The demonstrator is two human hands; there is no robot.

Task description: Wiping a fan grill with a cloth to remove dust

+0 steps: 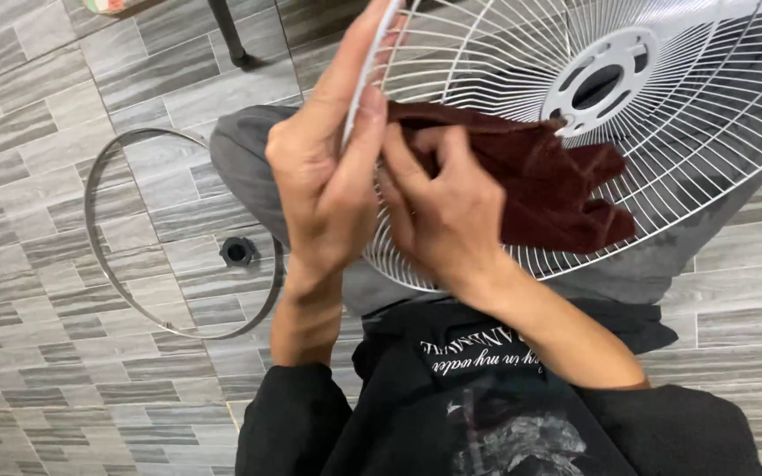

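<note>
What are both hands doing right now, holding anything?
Left hand: closed on the rim of the white fan grille.
Right hand: closed on the dark red cloth, pressed against the grille.

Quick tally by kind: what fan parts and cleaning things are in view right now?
White wire fan guard: 1
Dark red cloth: 1
Metal ring on the floor: 1
Small black nut on the floor: 1
Total: 4
</note>
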